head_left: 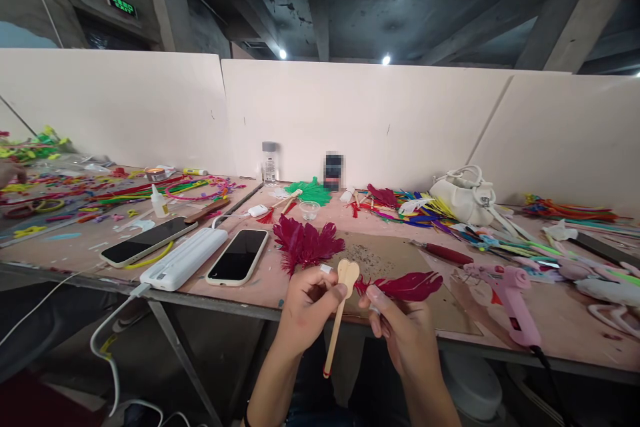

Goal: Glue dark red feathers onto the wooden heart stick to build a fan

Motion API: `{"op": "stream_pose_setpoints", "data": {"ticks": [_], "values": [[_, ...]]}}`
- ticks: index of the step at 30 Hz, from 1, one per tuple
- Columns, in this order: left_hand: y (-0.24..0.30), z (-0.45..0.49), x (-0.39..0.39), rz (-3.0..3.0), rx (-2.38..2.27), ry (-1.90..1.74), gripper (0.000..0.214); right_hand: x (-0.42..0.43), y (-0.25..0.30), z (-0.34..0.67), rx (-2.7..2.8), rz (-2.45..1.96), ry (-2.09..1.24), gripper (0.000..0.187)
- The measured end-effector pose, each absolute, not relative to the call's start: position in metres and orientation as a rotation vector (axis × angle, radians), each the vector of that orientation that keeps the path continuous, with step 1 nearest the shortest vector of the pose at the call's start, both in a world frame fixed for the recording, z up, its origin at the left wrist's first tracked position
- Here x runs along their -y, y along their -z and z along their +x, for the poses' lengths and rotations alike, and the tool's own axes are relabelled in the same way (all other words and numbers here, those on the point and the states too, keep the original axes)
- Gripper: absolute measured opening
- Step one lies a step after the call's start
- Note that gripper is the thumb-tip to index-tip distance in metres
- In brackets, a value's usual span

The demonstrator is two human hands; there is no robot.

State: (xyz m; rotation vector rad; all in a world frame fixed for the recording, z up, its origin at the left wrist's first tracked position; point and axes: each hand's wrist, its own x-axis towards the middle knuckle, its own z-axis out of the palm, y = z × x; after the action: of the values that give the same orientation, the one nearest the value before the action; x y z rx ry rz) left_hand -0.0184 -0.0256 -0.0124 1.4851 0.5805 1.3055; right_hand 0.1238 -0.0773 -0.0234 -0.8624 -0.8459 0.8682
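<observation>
My left hand [313, 303] is closed around a flat wooden stick [336, 330] with a rounded, heart-like head and a red bit at its lower end. Between the thumb and fingers of my right hand [400, 320] is a dark red feather [413, 285], its tip pointing right and its base close to the wooden head. Whether the feather touches the wood I cannot tell. Just beyond my left hand, a bunch of dark red feathers [305, 240] lies on the table. A brown board [415, 260] with dark specks lies under and beyond my hands.
A pink hot glue gun [513, 300] and a red-handled tool [447, 253] lie to the right. Two phones, one nearer [237, 257], and a white power bank [185, 259] with a cable are left. Behind stand a green feather fan [315, 191] and a white handbag [463, 197].
</observation>
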Motion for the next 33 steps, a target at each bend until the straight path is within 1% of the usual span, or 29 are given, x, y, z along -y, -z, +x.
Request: {"op": "stream_pose_setpoints", "data": {"ticks": [9,15,19,21,24,28,31,33], "values": [[0.014,-0.017,0.022,1.486,-0.535,-1.32,0.021,0.078,0.023,0.122,0.857,-0.873,-0.857,0.031],[0.017,-0.017,0.021,1.454,-0.53,-1.338,0.023,0.075,0.027,0.125,0.792,-0.779,-0.887,0.032],[0.023,-0.017,0.021,1.334,-0.512,-1.338,0.027,0.07,0.033,0.132,0.667,-0.651,-0.776,0.035],[0.023,-0.017,0.021,1.275,-0.482,-1.307,0.029,0.07,0.035,0.135,0.655,-0.572,-0.691,0.03],[0.019,-0.017,0.021,1.191,-0.377,-1.274,0.031,0.073,0.034,0.135,0.93,-0.58,-0.712,0.029],[0.016,-0.02,0.019,1.057,-0.305,-1.233,0.031,0.078,0.029,0.131,1.376,-0.848,-0.946,0.026],[0.018,-0.021,0.017,1.067,-0.348,-1.196,0.033,0.08,0.025,0.129,1.54,-0.918,-1.076,0.039],[0.019,-0.02,0.017,1.123,-0.381,-1.182,0.035,0.08,0.025,0.13,1.52,-0.942,-1.077,0.043]]}}
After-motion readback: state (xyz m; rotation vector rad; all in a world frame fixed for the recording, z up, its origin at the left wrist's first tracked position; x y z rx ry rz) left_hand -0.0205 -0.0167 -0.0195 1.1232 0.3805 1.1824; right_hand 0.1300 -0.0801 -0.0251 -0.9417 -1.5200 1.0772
